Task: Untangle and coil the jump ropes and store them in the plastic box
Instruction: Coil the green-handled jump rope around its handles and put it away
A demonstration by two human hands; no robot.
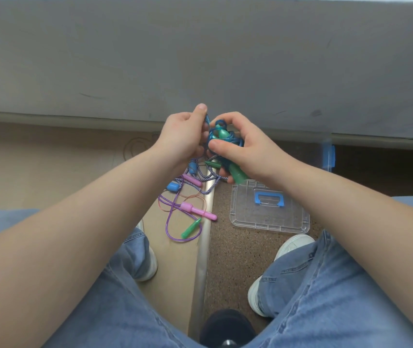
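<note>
Early stage, I judge: nothing is coiled or boxed. The left hand [183, 139] pinches a strand of the tangled translucent blue jump rope [219, 139] between thumb and fingers. The right hand [240, 149] curls round its knot and green plastic handle [237, 173]. 2 more ropes, purple plastic [172, 222] and blue-white twisted cord [211, 177], lie tangled on the floor by its metal strip [204, 242]. The clear plastic box lid [270, 219] lies to the strip's right.

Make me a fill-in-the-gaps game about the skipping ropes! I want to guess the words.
1. The left hand and right hand both hold a tangled rope coloured ____.
2. A pink handle lies on the ____.
3. The person's shoes are ____.
Missing words: blue, floor, white.
</note>
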